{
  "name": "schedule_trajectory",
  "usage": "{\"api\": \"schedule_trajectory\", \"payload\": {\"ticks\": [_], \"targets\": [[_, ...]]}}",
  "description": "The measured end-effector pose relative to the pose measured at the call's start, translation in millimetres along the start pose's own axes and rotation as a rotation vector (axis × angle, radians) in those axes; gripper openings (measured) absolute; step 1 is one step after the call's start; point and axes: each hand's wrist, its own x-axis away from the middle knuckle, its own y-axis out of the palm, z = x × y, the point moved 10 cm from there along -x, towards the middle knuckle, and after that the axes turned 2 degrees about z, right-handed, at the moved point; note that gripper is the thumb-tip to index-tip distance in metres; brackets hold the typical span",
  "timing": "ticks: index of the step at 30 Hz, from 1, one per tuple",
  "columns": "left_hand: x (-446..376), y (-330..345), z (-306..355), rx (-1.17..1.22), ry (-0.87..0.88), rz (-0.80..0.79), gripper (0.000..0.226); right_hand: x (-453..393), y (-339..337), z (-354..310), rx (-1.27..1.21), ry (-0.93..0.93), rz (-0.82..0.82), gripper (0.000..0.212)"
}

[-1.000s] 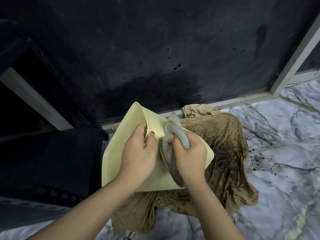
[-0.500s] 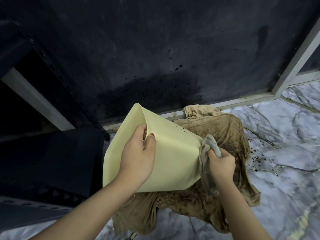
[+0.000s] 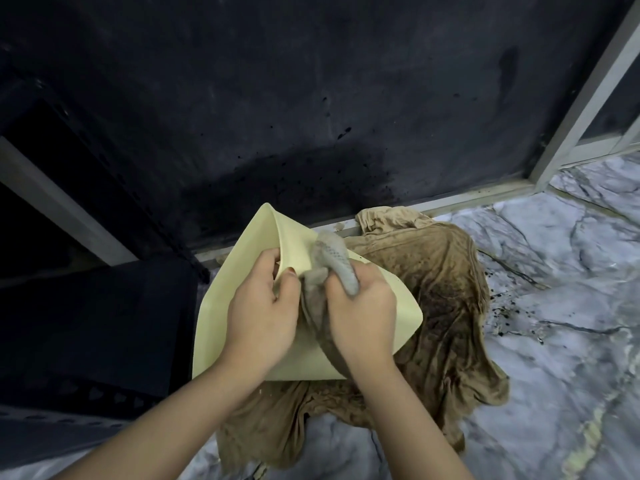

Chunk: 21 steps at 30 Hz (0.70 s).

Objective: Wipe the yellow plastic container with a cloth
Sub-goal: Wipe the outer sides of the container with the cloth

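Head view: a pale yellow container (image 3: 239,299) is held tilted above a marble floor (image 3: 554,306), one corner pointing up and away toward the far wall. The left hand (image 3: 259,313) grips its upper edge near that corner, fingers curled over the rim and the thumb pressed on the outer face. The right hand (image 3: 360,313) is closed around a bunched grey cloth (image 3: 332,261), pressing it against the outer face of the container just right of the left hand; the two hands sit close side by side, nearly touching. A darker tail of the cloth hangs down between the hands, over the container's side.

Under and to the right of the container lies a crumpled brown rag (image 3: 443,306), dirty and spread on the floor, its far end bunched up against the base of the wall. Dark specks (image 3: 502,306) are scattered on the marble just right of the rag. The far side is a dark wall (image 3: 311,98) with a damp-looking darker patch above the container. A pale frame (image 3: 581,98) runs diagonally at the far right. At the left stands a dark shelf or crate (image 3: 86,323), its detail lost in shadow.

No writing, label or brand can be read on anything.
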Motion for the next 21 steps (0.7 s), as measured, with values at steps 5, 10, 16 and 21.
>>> {"api": "schedule_trajectory", "payload": {"ticks": [5, 10, 16, 21], "targets": [[1, 0, 3, 0.021, -0.006, 0.0, 0.018, -5, -7, 11, -0.016, -0.008, -0.012, 0.017], [-1, -6, -5, 0.065, -0.036, 0.011, 0.022, -16, -22, 55, 0.067, 0.171, -0.006, 0.02], [-5, -9, -12, 0.138, -0.067, -0.015, 0.024, -24, -40, 103, 0.118, 0.32, 0.051, 0.021], [-7, -4, -11, 0.19, -0.111, -0.055, 0.028, -24, -50, 116, 0.135, 0.329, 0.067, 0.017]]}}
